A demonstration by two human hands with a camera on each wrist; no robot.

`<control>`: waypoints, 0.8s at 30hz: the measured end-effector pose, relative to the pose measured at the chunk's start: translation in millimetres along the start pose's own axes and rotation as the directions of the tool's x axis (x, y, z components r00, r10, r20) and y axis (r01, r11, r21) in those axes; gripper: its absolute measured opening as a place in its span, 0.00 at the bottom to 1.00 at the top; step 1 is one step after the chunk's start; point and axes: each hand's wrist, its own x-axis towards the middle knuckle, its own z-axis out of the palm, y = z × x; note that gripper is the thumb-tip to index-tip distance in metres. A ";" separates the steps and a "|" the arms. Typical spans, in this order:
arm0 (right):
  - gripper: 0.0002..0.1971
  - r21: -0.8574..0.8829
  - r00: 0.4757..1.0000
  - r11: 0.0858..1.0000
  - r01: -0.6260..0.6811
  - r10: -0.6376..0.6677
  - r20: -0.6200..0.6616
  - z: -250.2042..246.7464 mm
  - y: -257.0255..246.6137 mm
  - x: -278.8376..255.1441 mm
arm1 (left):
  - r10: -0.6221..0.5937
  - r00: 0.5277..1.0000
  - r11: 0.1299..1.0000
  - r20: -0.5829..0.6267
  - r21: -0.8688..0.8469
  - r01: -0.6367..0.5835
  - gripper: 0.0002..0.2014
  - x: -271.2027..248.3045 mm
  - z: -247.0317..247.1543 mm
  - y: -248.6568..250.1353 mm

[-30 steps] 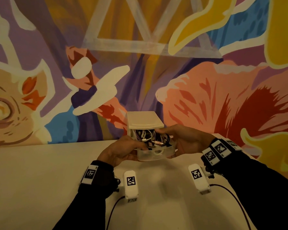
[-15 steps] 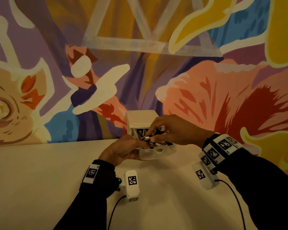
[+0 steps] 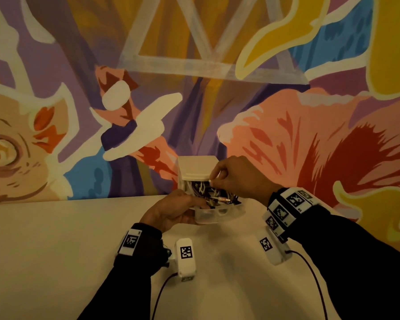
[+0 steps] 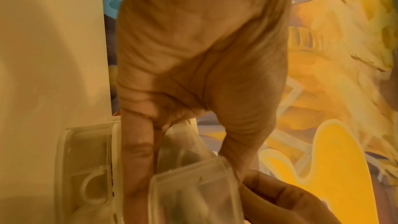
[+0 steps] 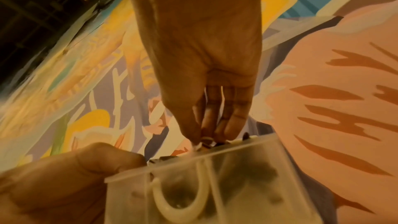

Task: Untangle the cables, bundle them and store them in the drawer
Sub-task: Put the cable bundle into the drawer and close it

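A small white drawer unit (image 3: 195,166) stands on the table against the painted wall. Its clear plastic drawer (image 3: 219,213) is pulled out and filled with white and black cables (image 3: 208,192). My left hand (image 3: 171,210) grips the drawer's left front corner, thumb on the rim; in the left wrist view its fingers (image 4: 137,151) lie along the clear drawer (image 4: 193,185). My right hand (image 3: 237,179) hovers over the drawer and pinches cables (image 5: 204,141) at its fingertips (image 5: 215,130), just above the drawer's rim (image 5: 193,157).
The pale table (image 3: 56,250) runs to the colourful mural wall (image 3: 217,77) right behind the unit. Wrist camera modules (image 3: 185,259) (image 3: 274,249) with thin black leads hang below both wrists.
My right hand left the drawer's right side, rose over the drawer and reached back toward the unit's opening, pinching the cables. The left hand kept its hold on the drawer.
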 end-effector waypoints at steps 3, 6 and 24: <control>0.02 -0.115 1.000 0.993 -0.008 0.009 0.010 7.2 -7.8 5.8 | 0.014 1.000 1.000 0.001 -0.003 -0.014 0.15 1.8 3.0 0.6; 0.04 -0.268 1.000 0.963 0.009 -0.010 -0.003 26.0 -8.9 10.5 | 0.010 1.000 1.000 -0.003 -0.018 -0.010 0.14 2.7 2.0 0.3; 0.42 -0.086 0.963 0.977 0.193 -0.172 0.206 4.0 23.4 -28.9 | 0.100 0.936 0.989 -0.339 -0.072 -0.132 0.24 0.1 -12.3 3.4</control>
